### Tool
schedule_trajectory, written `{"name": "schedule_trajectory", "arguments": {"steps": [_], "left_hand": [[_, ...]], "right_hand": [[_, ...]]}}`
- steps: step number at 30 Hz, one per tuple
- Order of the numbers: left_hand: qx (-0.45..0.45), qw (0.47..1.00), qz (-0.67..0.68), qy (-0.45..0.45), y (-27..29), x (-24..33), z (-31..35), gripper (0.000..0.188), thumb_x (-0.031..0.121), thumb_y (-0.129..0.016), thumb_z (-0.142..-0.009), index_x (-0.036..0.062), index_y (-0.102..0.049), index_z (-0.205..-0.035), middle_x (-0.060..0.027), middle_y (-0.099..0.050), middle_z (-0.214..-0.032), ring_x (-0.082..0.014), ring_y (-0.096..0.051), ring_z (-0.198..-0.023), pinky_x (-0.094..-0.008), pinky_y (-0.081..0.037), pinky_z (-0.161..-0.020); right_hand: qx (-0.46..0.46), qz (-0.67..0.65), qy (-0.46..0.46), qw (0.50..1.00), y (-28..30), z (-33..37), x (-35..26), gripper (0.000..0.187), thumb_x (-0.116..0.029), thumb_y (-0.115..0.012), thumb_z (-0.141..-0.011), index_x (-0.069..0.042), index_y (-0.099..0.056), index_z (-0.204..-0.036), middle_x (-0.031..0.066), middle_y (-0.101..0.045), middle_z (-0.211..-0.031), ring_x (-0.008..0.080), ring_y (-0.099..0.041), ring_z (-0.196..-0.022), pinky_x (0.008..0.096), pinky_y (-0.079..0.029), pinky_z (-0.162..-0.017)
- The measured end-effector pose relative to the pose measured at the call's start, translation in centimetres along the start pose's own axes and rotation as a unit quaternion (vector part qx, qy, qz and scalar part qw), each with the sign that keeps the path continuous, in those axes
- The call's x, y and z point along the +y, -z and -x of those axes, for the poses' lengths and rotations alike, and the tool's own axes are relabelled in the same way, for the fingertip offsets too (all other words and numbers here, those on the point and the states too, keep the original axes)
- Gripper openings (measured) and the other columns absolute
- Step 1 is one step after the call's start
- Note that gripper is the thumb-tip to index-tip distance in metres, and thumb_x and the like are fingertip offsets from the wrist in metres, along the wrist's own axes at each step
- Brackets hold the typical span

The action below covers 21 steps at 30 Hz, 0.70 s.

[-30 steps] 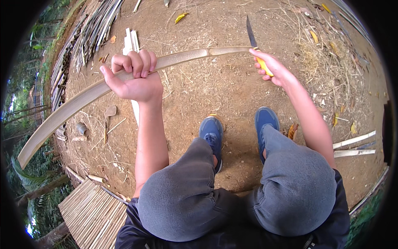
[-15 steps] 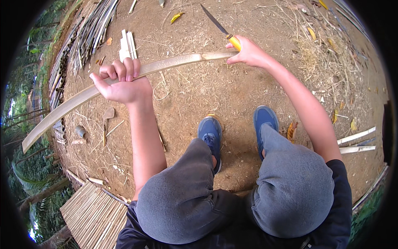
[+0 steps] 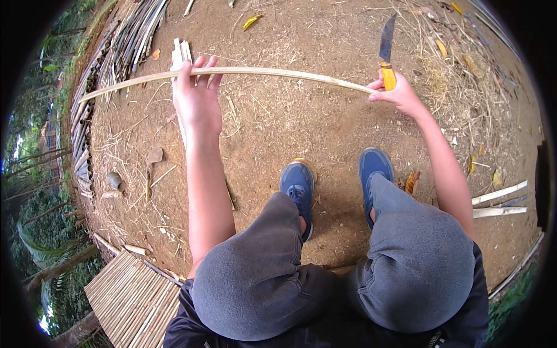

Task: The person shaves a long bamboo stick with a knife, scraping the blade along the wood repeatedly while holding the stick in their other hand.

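Bamboo strip (image 3: 272,71) has turned edge-on, its broad face now hidden.

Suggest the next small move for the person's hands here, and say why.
Probably curl the left hand around the pale strip before the knife moves: the left fingers look nearly straight behind the strip, while the right hand has both the knife and the strip's far-right end, blade pointing away from it.
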<state>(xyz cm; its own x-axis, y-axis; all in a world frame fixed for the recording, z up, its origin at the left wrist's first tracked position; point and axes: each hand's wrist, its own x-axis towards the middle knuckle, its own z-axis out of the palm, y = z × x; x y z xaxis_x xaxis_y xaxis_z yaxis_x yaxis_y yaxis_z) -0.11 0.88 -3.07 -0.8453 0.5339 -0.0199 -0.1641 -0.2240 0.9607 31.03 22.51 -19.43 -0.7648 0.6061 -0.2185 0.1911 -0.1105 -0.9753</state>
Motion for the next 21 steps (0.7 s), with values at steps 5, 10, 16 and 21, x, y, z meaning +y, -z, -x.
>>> {"name": "schedule_trajectory", "arguments": {"steps": [5,10,16,21], "left_hand": [[-0.075,0.997,-0.024,-0.015,-0.2,-1.0,0.3,0.048,0.012,-0.054,-0.1,-0.0061,-0.031,-0.138,-0.0221,-0.047,-0.127,-0.0365,-0.055,-0.121,-0.0473,-0.05,-0.103],[-0.072,0.996,-0.03,-0.034,-0.6,-0.8,0.4,0.048,0.011,-0.056,-0.099,-0.0066,-0.031,-0.136,-0.0231,-0.049,-0.124,-0.0382,-0.058,-0.117,-0.0478,-0.053,-0.1],[-0.037,0.998,-0.023,-0.052,-0.9,-0.4,0.7,0.042,0.012,-0.059,-0.097,-0.0018,-0.035,-0.128,-0.0227,-0.053,-0.118,-0.0364,-0.062,-0.11,-0.0467,-0.056,-0.096],[-0.058,0.997,-0.023,-0.045,-1.0,0.3,0.5,0.042,0.02,-0.051,-0.101,-0.0034,-0.032,-0.13,-0.0243,-0.05,-0.122,-0.0414,-0.058,-0.116,-0.0497,-0.053,-0.097]], "right_hand": [[0.01,0.006,-0.009,1.0,2.2,0.9,0.3,0.052,-0.007,-0.083,-0.073,-0.006,-0.045,-0.107,0.0151,-0.069,-0.097,0.0177,-0.067,-0.092,0.0311,-0.054,-0.085],[0.011,-0.006,-0.021,1.0,2.5,1.2,0.0,0.05,-0.009,-0.084,-0.073,-0.007,-0.046,-0.106,0.0131,-0.069,-0.098,0.0173,-0.066,-0.091,0.0305,-0.053,-0.085],[0.008,0.013,-0.015,1.0,1.9,1.0,-0.5,0.05,-0.012,-0.086,-0.072,-0.007,-0.047,-0.103,0.0109,-0.068,-0.095,0.0165,-0.066,-0.092,0.0301,-0.053,-0.083],[0.017,0.049,-0.02,0.998,1.8,0.6,-0.3,0.051,-0.013,-0.087,-0.071,-0.007,-0.048,-0.103,0.0106,-0.068,-0.095,0.0171,-0.066,-0.091,0.0319,-0.054,-0.084]]}}
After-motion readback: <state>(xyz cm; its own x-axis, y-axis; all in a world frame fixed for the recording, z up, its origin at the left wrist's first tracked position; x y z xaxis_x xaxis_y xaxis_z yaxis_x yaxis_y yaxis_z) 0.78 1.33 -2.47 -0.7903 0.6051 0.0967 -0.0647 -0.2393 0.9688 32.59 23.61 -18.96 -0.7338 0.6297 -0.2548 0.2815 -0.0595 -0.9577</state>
